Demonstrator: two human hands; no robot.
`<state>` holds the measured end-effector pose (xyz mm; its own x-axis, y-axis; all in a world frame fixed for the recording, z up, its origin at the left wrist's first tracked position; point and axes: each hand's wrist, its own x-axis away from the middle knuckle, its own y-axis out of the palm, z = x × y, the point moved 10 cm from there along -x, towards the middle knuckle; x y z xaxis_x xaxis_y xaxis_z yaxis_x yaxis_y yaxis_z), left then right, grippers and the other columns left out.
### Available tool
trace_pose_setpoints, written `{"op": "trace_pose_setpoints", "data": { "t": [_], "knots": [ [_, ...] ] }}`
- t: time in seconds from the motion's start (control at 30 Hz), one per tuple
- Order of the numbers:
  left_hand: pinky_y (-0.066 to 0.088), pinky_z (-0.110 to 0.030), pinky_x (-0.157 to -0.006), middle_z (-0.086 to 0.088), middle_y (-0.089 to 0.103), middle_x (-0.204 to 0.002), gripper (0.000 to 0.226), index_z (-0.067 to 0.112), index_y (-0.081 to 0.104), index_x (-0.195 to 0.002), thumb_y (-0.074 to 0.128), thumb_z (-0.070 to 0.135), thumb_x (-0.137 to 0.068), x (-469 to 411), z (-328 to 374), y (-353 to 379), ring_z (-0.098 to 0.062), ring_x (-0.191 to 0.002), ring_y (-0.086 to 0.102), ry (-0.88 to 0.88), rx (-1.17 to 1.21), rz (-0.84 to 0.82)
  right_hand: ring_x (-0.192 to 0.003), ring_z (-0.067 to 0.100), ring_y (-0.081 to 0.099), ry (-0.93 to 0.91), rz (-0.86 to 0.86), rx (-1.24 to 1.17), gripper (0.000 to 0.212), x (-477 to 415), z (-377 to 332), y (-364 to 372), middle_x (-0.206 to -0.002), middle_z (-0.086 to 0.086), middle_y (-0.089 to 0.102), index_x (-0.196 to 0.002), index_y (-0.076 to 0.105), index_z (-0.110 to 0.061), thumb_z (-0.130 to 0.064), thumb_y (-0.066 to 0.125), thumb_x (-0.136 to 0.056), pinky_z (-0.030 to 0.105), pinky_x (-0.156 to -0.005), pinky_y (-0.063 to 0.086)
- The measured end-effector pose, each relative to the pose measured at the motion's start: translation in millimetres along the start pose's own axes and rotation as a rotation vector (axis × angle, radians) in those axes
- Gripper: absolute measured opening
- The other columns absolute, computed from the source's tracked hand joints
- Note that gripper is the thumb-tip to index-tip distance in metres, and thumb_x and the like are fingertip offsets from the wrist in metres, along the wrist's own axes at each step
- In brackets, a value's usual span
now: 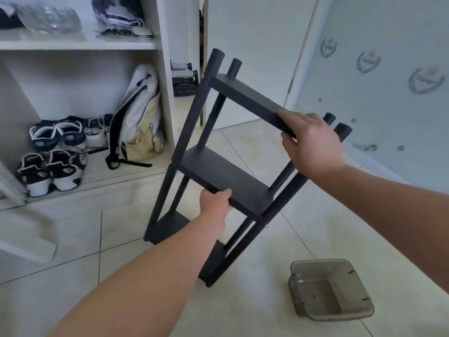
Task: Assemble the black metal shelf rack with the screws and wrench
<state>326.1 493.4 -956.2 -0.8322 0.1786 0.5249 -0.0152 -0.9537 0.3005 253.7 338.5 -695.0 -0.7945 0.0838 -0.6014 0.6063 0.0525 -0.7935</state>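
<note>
The black metal shelf rack [233, 176] stands tilted on the tiled floor, its tube posts leaning up and to the right, with three flat shelves fixed between them. My left hand [216, 203] grips the front edge of the middle shelf. My right hand [309, 139] grips the near right end of the top shelf [245, 96]. The bottom shelf [170, 227] sits near the floor, partly hidden by my left forearm. A small silver screw head [266, 225] shows on the right post. No wrench is visible.
A clear grey plastic container [330, 288] lies on the floor at the lower right. A white cabinet [167, 93] at the left holds several sneakers [56, 152] and a backpack [138, 113]. A white door [379, 81] stands to the right.
</note>
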Motion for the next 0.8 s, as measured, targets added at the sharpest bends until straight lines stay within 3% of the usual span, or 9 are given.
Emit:
{"op": "trace_pose_setpoints", "data": {
  "t": [0.1,0.2,0.33,0.4,0.5,0.63,0.73,0.8],
  "knots": [
    [0.054,-0.035,-0.092,-0.010,0.065,-0.118,0.032,0.010,0.052,-0.123,0.064,0.007,-0.094,-2.5,-16.2,16.7,-0.029,-0.109,0.066,-0.093,0.102,-0.018,-0.109,0.038,0.058,-0.089,0.036,-0.008,0.046,-2.5,-15.1,0.0,-0.131,0.001,0.067,-0.132,0.063,-0.009,0.007,0.055,-0.090,0.044,-0.088,0.047],
    [0.048,-0.038,-0.091,-0.009,0.064,-0.119,0.028,0.013,0.050,-0.123,0.060,0.009,-0.097,-3.1,-36.2,25.9,-0.027,-0.118,0.062,-0.175,0.155,-0.020,-0.110,0.040,0.062,-0.140,0.046,0.001,0.055,3.7,-22.7,12.4,-0.134,0.005,0.066,-0.131,0.066,-0.007,0.017,0.052,-0.083,0.051,-0.091,0.048],
    [0.053,-0.031,-0.089,-0.007,0.066,-0.110,0.031,0.012,0.051,-0.125,0.060,0.010,-0.096,-12.0,-46.5,28.0,-0.021,-0.100,0.066,-0.193,0.132,-0.099,-0.113,0.042,0.063,-0.186,0.069,-0.045,0.058,4.1,-29.1,23.0,-0.133,0.009,0.066,-0.127,0.069,-0.004,0.019,0.048,-0.077,0.056,-0.093,0.049],
    [0.050,-0.032,-0.096,-0.006,0.062,-0.109,0.029,0.012,0.050,-0.128,0.053,0.011,-0.099,-14.2,-52.9,25.2,-0.022,-0.099,0.061,-0.235,0.104,-0.143,-0.114,0.041,0.064,-0.220,0.083,-0.047,0.057,7.5,-37.7,26.0,-0.132,0.009,0.066,-0.125,0.069,-0.003,0.019,0.051,-0.076,0.056,-0.094,0.050],
    [0.049,-0.038,-0.104,-0.006,0.062,-0.106,0.023,0.012,0.053,-0.118,0.058,0.017,-0.097,-16.0,-54.3,15.5,-0.019,-0.091,0.066,-0.254,0.042,-0.117,-0.118,0.040,0.063,-0.274,0.104,0.022,0.057,20.2,-46.7,26.9,-0.136,0.010,0.064,-0.129,0.067,-0.002,0.016,0.054,-0.076,0.052,-0.097,0.049],
    [0.056,-0.037,-0.089,-0.008,0.067,-0.101,0.016,0.007,0.056,-0.102,0.064,0.020,-0.096,-12.0,-52.5,4.8,-0.026,-0.098,0.069,-0.213,-0.089,-0.089,-0.131,0.037,0.055,-0.311,0.050,0.139,0.061,36.2,-56.7,31.4,-0.148,0.009,0.054,-0.140,0.057,-0.004,0.003,0.059,-0.079,0.051,-0.108,0.040],
    [0.058,-0.030,-0.066,-0.015,0.070,-0.104,0.024,0.002,0.056,-0.110,0.064,0.020,-0.096,-8.6,-41.7,-6.8,-0.023,-0.080,0.069,-0.092,-0.254,-0.076,-0.138,0.035,0.047,-0.336,0.030,0.211,0.065,53.5,-69.3,33.8,-0.155,0.008,0.046,-0.147,0.050,-0.007,-0.005,0.053,-0.082,0.051,-0.116,0.032],
    [0.057,-0.030,-0.067,-0.010,0.069,-0.095,0.023,0.003,0.057,-0.109,0.062,0.021,-0.097,-1.0,-39.2,-15.5,-0.020,-0.075,0.068,-0.100,-0.349,-0.086,-0.141,0.035,0.043,-0.342,0.017,0.248,0.065,63.9,-75.3,35.1,-0.157,0.008,0.043,-0.150,0.047,-0.007,-0.008,0.050,-0.085,0.051,-0.118,0.028]
  ]
}}
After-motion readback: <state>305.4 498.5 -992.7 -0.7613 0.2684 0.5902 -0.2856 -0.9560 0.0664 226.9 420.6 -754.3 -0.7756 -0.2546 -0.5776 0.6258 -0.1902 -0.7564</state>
